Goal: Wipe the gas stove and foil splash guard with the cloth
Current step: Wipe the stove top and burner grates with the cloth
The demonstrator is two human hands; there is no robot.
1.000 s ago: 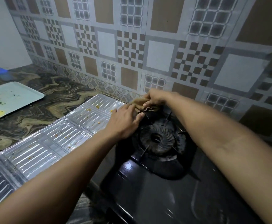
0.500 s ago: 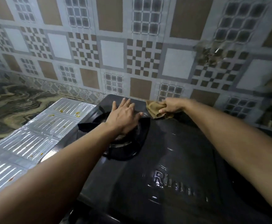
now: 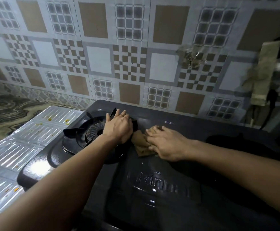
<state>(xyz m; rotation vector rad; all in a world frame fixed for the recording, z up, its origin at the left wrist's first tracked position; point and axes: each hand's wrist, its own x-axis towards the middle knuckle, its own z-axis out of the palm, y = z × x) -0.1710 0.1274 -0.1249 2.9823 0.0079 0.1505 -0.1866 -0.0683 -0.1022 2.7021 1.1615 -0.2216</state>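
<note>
A patterned tile wall stands behind the black gas stove, with a grimy splatter on it up to the right. A marbled counter runs off to the left. At the far right edge something tan and ragged hangs blurred; what it is cannot be told.

The left hand lies flat with straight fingers on the pot stand of the left burner, covering its right side. The right burner is only a dark hollow, partly cut by the right forearm.

The right hand presses down on the brown cloth, fingers spread over it (whether they curl into the fabric cannot be told). The cloth lies crumpled on the stove top between the two burners, just beside the left hand, most of it hidden under the palm.

The foil splash guard lies flat on the counter against the stove's left side, ribbed and shiny, flecked with yellow and orange food bits. The stove top is glossy, with raised lettering near the front, its far letters smeared.
</note>
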